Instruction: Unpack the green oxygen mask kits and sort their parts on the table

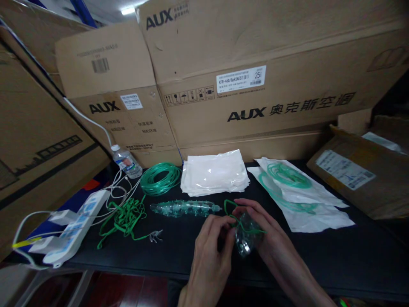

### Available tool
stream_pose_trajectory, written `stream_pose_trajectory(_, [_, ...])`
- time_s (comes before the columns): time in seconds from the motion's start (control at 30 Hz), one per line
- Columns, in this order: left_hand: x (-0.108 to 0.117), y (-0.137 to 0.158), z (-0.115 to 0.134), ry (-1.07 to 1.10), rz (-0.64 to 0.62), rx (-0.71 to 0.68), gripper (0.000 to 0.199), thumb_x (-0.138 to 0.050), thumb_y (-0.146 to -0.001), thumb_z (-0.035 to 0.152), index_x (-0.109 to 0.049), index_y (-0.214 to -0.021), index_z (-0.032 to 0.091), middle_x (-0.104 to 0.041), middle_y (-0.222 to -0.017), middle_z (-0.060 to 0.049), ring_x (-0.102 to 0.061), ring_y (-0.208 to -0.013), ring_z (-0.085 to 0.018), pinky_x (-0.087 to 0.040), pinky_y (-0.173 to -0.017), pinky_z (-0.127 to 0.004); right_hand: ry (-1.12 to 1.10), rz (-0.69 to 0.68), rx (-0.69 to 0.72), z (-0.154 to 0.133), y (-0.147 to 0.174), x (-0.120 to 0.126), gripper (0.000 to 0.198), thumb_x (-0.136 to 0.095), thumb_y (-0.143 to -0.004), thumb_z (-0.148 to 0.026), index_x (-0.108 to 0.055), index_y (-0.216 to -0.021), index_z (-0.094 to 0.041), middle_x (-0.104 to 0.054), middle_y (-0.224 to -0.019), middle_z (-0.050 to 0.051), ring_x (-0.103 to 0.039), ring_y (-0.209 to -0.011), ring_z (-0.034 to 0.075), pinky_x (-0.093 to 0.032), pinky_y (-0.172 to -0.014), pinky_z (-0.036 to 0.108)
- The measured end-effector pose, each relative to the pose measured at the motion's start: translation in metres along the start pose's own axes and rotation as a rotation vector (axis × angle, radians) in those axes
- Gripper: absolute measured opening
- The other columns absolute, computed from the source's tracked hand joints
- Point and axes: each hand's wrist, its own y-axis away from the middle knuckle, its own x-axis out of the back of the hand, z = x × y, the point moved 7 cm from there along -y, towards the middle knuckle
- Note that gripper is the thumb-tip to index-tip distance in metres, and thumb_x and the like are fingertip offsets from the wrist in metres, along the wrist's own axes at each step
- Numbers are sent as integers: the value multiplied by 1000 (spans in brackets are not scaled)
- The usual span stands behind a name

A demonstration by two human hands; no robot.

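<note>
Green cord (225,207) is looping up between 2 busy hands, out over the middle of the near edge of the desk (134,258). The left hand (209,245) is closing thumb and fingertips in a pinch on the left rim of a clear plastic piece (245,239); whether the cord is caught in that pinch too, I cannot tell. The right hand (271,232) is gripping the piece from behind, fingers curving round, the cord running across the front. So the piece is sitting up in the hands, off the desk, and by the look of it they are fitting the cord; the next move is probably calling for a steady right grip and fine left fingertips.

Beyond, a white power strip (76,228) is filling the near left corner, with a tangle of green cords (126,217) lying beside it. A long green-tinted plastic bundle (183,208) is stretching across the middle; 2 white packets (329,219) are spreading towards the right edge. Along the far edge, coiled green tubing (153,181) is resting beside stacked white packets (214,172), cartons (198,115) looming behind.
</note>
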Motion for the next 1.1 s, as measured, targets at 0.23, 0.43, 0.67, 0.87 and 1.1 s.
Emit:
stream_pose_trajectory(0.23, [-25,7,-5,-155,-122,-114,44,-71,-78,-6,-71,-110,24,-73,-108,-4,-68,-97,-23,-57,-87,-38,120,37,-74,37,-3,34,48,-79,-80,-59,-71,-116,-28,-75,-96,2,-67,-92,21,-48,-79,28])
stream_pose_trajectory(0.43, [-32,0,-12,-172,-124,-91,27,-75,-83,0,-80,-97,22,-81,-84,-1,-73,-72,-20,-59,-72,-31,-43,182,-117,43,14,61,49,-74,-82,-65,-68,-115,-29,-74,-106,7,-70,-83,23,-54,-65,33])
stream_pose_trajectory(0.67, [-43,-12,-21,-291,-216,147,24,-69,-89,7,-84,-99,23,-84,-93,-4,-80,-80,-23,-63,-77,-32,646,348,434,14,52,73,33,-65,-94,-47,-65,-119,-26,-68,-125,10,-70,-108,27,-60,-90,39])
stream_pose_trajectory(0.87, [-60,-9,-19,-177,-355,289,25,-67,-88,7,-83,-95,25,-83,-85,1,-79,-74,-21,-59,-69,-26,1065,312,847,18,54,57,26,-62,-94,-21,-68,-120,-24,-73,-116,11,-75,-102,26,-65,-88,38])
stream_pose_trajectory(1.1, [-67,2,-19,-121,-497,250,16,-62,-99,20,-78,-100,24,-81,-90,0,-77,-80,-19,-53,-73,-24,1070,242,880,22,50,67,19,-60,-98,-19,-73,-111,-21,-77,-109,12,-78,-95,24,-66,-87,35])
